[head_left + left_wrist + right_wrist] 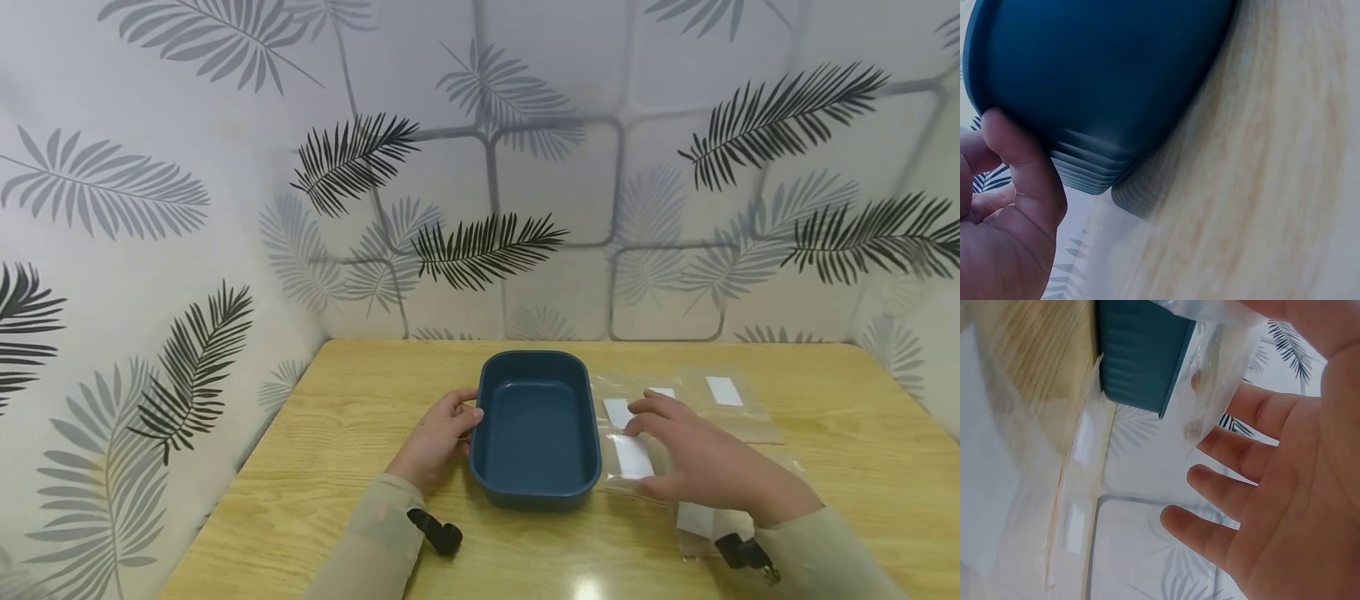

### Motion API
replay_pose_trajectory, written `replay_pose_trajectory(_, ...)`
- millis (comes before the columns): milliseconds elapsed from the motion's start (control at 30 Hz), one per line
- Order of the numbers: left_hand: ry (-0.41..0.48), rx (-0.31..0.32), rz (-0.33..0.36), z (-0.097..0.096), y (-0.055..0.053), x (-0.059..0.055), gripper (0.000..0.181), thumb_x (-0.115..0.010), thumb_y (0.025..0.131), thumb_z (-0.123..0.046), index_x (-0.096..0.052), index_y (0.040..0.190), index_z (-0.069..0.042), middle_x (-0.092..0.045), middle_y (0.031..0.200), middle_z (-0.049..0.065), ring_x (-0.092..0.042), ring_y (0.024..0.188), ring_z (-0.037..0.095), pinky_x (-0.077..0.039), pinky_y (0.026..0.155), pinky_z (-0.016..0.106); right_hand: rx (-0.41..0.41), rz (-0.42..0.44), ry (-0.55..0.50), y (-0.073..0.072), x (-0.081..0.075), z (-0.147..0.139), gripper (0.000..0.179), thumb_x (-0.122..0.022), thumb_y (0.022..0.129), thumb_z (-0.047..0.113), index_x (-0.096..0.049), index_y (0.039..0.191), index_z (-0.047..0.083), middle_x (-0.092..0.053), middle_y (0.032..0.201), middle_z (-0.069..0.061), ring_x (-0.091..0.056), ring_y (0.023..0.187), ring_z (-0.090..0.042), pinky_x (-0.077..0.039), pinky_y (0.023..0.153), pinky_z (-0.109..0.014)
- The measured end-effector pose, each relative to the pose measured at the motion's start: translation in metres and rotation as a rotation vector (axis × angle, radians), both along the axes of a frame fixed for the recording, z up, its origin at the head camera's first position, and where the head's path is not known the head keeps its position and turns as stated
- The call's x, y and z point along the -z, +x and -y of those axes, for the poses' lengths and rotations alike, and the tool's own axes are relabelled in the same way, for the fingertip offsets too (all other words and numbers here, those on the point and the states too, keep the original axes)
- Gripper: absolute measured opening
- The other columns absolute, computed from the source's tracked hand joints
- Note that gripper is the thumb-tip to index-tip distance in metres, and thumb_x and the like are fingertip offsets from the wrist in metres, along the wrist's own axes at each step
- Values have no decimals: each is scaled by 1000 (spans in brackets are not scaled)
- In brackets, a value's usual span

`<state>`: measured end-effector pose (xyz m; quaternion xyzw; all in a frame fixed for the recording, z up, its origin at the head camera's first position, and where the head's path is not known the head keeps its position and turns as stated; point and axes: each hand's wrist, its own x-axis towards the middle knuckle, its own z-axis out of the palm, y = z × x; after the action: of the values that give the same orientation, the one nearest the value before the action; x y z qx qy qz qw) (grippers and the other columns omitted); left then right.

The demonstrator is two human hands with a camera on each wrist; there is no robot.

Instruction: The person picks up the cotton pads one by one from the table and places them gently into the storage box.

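Observation:
A dark blue rectangular bin point(536, 442) with a rounded rim and ribbed outer wall stands on the table. My left hand point(438, 437) grips its left rim, thumb over the edge and fingers against the outside. To the right of the bin, my right hand point(708, 458) pinches a clear plastic bag point(1219, 369) with a white label between thumb and forefinger. The other fingers spread out apart from it. Several more clear bags with white labels, one of them a back bag point(756, 417), lie flat on the table behind and below this hand.
The light wood table point(360, 392) meets a wall point(555, 300) with a leaf pattern along its back edge. Another patterned wall point(247, 367) runs along the left. Black wrist straps point(438, 533) sit on both sleeves.

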<state>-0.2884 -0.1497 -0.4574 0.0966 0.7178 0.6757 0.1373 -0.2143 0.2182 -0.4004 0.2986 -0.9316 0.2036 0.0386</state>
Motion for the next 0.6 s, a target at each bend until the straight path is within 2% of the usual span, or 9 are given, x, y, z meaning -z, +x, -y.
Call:
replay_pose_trajectory(200, 15, -1, 8, 1, 1, -1, 47, -53, 107, -18, -41, 151, -6, -58, 108, 18, -57, 77, 18, -49, 64, 28, -1, -7, -27, -6, -6, 8, 45, -86, 78, 32, -62, 114, 19, -49, 143, -12, -29, 143, -46, -40, 106, -57)
replay_pose_trajectory(467, 7, 2, 2, 1, 0, 0, 48, -53, 107, -19, -41, 152, -5, -58, 101, 11, -54, 75, 17, -48, 63, 28, 1, -15, -22, -27, -15, 28, 46, -85, 80, 34, -64, 118, 15, -46, 147, -17, -29, 144, -44, -38, 108, -57)
replay_pose_trajectory(600, 11, 5, 1, 0, 0, 1, 47, -52, 107, -18, -41, 151, -5, -57, 100, 10, -54, 75, 16, -48, 63, 28, -1, -15, 13, -37, -21, 43, 51, -84, 80, 38, -65, 120, 14, -47, 147, -15, -34, 142, -40, -39, 107, -55)
